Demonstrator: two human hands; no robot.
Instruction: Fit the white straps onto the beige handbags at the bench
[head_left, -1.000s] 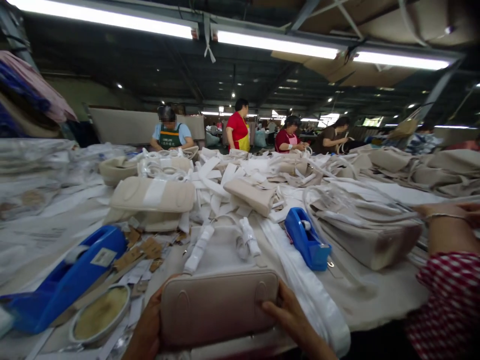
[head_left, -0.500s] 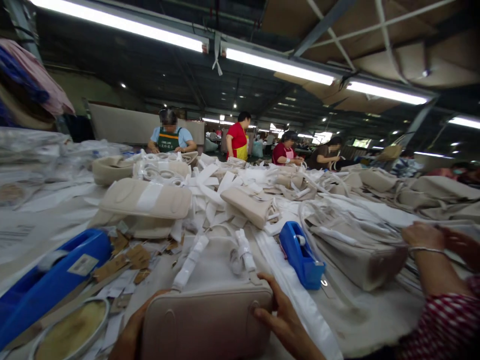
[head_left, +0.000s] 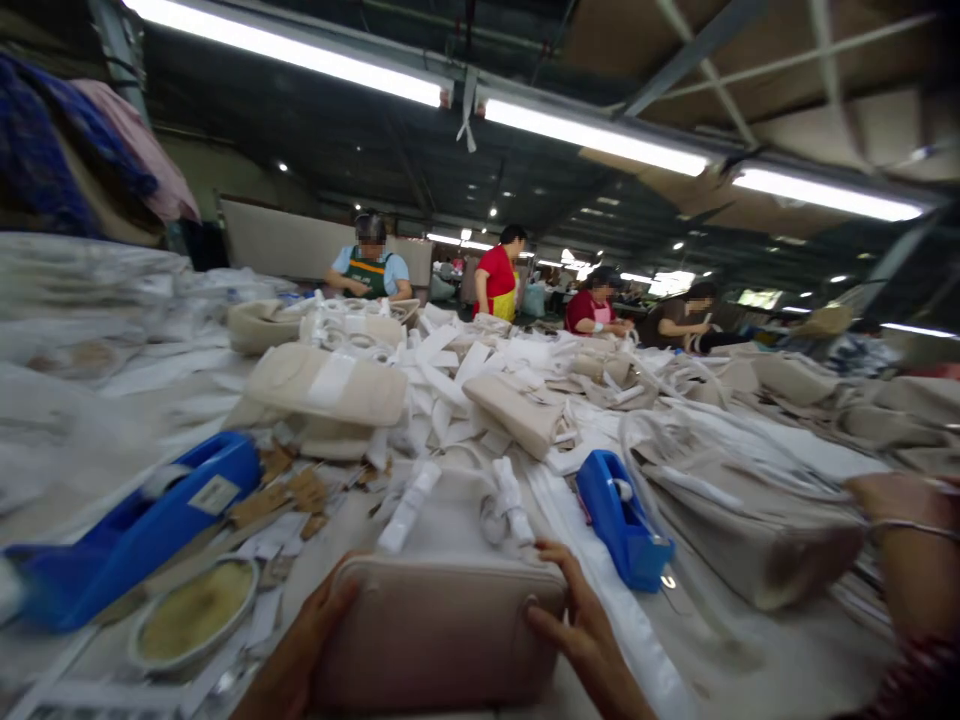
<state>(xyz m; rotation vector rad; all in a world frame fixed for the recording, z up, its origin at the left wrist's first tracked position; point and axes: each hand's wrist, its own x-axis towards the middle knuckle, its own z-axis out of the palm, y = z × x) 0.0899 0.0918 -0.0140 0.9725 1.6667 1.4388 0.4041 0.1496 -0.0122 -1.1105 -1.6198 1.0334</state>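
A beige handbag (head_left: pixel 442 625) lies on its side at the near edge of the table, its base toward me, its handles wrapped in white paper (head_left: pixel 409 505). My left hand (head_left: pixel 300 650) grips the bag's left end, fingers curled round the corner. My right hand (head_left: pixel 574 625) clasps the right end, thumb on the base and fingers over the top edge.
Two blue tape dispensers sit left (head_left: pixel 142 525) and right (head_left: pixel 622 520) of the bag. A round tin (head_left: pixel 193 625) lies near left. More beige bags (head_left: pixel 330 385) and white wrapping strips (head_left: pixel 450 370) cover the table. A co-worker's arm (head_left: pixel 904 545) reaches in at right. Several people work at the far side.
The view has shifted and blurred a little. My hands keep hold of the bag's two ends. The co-worker's arm at right has moved further toward the right edge.
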